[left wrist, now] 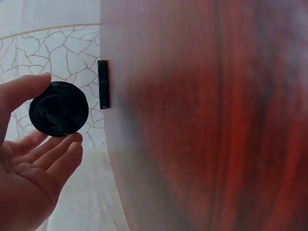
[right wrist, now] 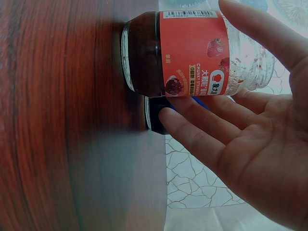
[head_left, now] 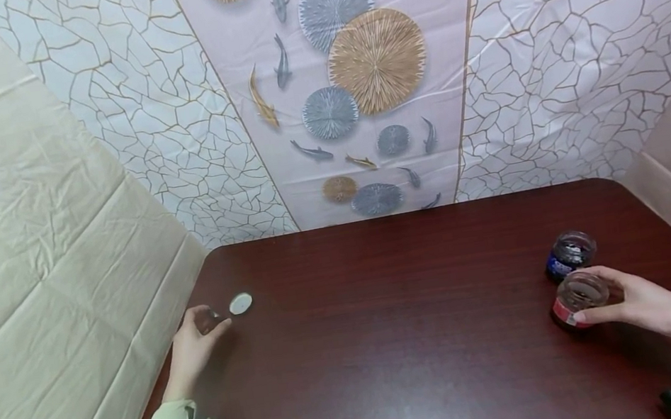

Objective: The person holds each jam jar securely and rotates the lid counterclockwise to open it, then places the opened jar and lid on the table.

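Note:
At the left side of the table, my left hand [head_left: 191,351] pinches a round black jar lid [left wrist: 58,109] by its rim, between thumb and fingers. Just beyond it a second lid [head_left: 241,304] lies on the table, its pale round face upward in the head view. Over on the right, my right hand [head_left: 635,303] holds a glass strawberry jam jar [right wrist: 192,55] with a red label, thumb on one side and fingers on the other. This jar has no lid, and dark jam fills its lower part. Right behind it stands another lidless jar [head_left: 570,254] with a blue label.
The dark red-brown wooden table [head_left: 389,316] reaches back to a patterned cloth [head_left: 358,92] hanging behind it. Plain pale cloth [head_left: 57,241] hangs along the left side, and more covers the right side.

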A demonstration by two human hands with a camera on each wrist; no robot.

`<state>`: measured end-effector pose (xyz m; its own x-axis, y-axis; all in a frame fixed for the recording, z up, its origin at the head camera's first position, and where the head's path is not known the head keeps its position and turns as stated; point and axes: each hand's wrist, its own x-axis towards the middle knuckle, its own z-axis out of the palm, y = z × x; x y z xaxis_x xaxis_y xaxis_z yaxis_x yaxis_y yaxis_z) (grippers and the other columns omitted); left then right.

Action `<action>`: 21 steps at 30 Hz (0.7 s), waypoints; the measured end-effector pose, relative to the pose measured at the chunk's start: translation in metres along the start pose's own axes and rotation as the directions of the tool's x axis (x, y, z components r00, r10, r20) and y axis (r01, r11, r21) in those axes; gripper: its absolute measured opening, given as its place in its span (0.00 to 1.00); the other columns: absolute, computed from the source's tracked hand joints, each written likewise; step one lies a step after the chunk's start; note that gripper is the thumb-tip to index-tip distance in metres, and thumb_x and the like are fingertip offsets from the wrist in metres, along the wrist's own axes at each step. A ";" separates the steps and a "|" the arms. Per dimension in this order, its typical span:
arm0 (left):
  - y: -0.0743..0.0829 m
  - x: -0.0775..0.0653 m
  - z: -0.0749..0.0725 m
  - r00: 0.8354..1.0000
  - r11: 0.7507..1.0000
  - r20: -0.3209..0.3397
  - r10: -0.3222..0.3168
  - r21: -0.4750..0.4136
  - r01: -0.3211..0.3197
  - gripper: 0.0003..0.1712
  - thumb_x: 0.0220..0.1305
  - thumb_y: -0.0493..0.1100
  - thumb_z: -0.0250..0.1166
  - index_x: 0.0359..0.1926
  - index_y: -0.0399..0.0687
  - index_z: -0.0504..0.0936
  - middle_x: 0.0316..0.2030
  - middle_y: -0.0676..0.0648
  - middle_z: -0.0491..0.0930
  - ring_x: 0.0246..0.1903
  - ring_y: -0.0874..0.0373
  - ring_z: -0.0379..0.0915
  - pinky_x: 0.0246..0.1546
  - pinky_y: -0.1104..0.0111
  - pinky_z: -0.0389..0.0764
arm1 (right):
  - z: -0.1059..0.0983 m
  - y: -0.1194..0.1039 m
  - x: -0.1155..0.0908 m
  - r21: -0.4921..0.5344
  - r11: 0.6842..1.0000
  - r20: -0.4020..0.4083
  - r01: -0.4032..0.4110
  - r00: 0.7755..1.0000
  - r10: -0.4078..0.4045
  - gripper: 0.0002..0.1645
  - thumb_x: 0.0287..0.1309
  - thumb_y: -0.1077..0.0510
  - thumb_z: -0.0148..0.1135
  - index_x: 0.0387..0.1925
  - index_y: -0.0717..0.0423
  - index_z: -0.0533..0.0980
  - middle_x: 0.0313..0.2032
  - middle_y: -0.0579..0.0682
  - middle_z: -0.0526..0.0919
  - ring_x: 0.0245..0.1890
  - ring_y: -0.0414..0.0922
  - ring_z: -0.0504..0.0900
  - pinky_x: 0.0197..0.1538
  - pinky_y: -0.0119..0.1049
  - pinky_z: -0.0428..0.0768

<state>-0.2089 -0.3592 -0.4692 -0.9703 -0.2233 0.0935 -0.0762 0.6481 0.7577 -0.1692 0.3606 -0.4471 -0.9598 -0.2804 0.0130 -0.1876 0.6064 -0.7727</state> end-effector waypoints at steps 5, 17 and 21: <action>0.000 0.000 0.000 0.999 1.000 0.034 -0.013 0.020 0.012 0.43 0.64 0.59 0.70 0.67 0.37 0.64 0.61 0.30 0.74 0.62 0.37 0.72 0.61 0.47 0.73 | 0.000 0.000 0.000 -0.004 1.000 0.006 -0.015 1.000 0.015 0.40 0.57 0.59 0.74 0.65 0.68 0.65 0.50 0.54 0.82 0.44 0.27 0.77 0.41 0.22 0.74; -0.002 0.005 0.000 0.997 0.999 0.065 -0.037 -0.005 0.038 0.42 0.65 0.54 0.70 0.68 0.34 0.62 0.64 0.28 0.71 0.65 0.36 0.69 0.63 0.47 0.71 | 0.000 0.002 0.001 0.016 1.000 0.015 0.009 1.000 -0.010 0.38 0.58 0.60 0.73 0.65 0.68 0.65 0.49 0.52 0.83 0.44 0.27 0.78 0.41 0.22 0.75; -0.003 0.006 0.001 0.995 0.999 0.085 -0.043 0.001 0.043 0.43 0.65 0.53 0.70 0.69 0.33 0.60 0.64 0.27 0.71 0.64 0.36 0.69 0.63 0.47 0.71 | 0.000 0.003 0.001 0.025 0.999 0.011 0.022 1.000 -0.022 0.38 0.58 0.61 0.72 0.65 0.69 0.65 0.49 0.51 0.83 0.44 0.27 0.79 0.42 0.22 0.75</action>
<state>-0.2150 -0.3620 -0.4713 -0.9822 -0.1879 0.0058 -0.1177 0.6389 0.7602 -0.1704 0.3624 -0.4489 -0.9530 -0.3020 0.0227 -0.2031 0.5816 -0.7877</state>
